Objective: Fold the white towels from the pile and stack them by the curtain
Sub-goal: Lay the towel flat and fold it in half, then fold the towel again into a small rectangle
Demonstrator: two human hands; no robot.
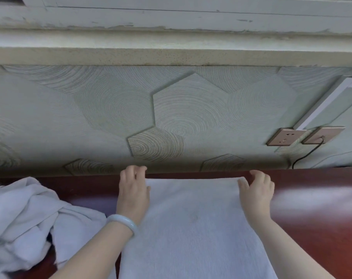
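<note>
A white towel (193, 228) lies spread flat on the dark red table (312, 218), reaching from the near edge to the wall. My left hand (133, 190) holds the towel's far left corner, thumb on top of the cloth and fingers curled at the edge. My right hand (256, 190) holds the far right corner the same way. A crumpled pile of white towels (30, 222) sits on the table to the left, beside my left forearm. No curtain is in view.
A patterned wall (171, 109) rises right behind the table's far edge. Two wall sockets (306, 135) sit at the right, with a black cable (304, 156) hanging down to the table. A sill runs above.
</note>
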